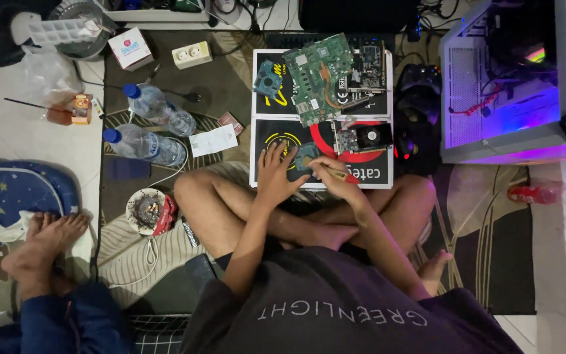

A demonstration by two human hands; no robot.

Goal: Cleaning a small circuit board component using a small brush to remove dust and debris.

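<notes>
At the far left, another person's bare feet (47, 236) rest on the floor beside a blue star-patterned cushion (8, 190). Moving right, two clear water bottles with blue caps (145, 134) lie on the patterned rug (165, 242), near a white paper slip (213, 139) and a round ashtray (147, 210) just off the seated person's knee. The person sits cross-legged with a black flat board (276, 134) lying on the floor in front of the shins. The left hand (276, 176) rests flat on the near edge of that board, fingers spread and loose, its grip released, fingertips touching a small teal-grey circuit board (304, 156). That small board is roughly square, lies flat on the black board between the two hands, and is partly covered by them. The right hand (335, 177) has its grip clenched on a slim tool with a red and yellow handle (343, 174), its tip pointing toward the small board. Farther up lie a large green motherboard (319, 75) and a graphics card with a fan (365, 137). At the right stands a computer case lit purple (506, 111), and a red bottle (535, 194) lies on the floor.
</notes>
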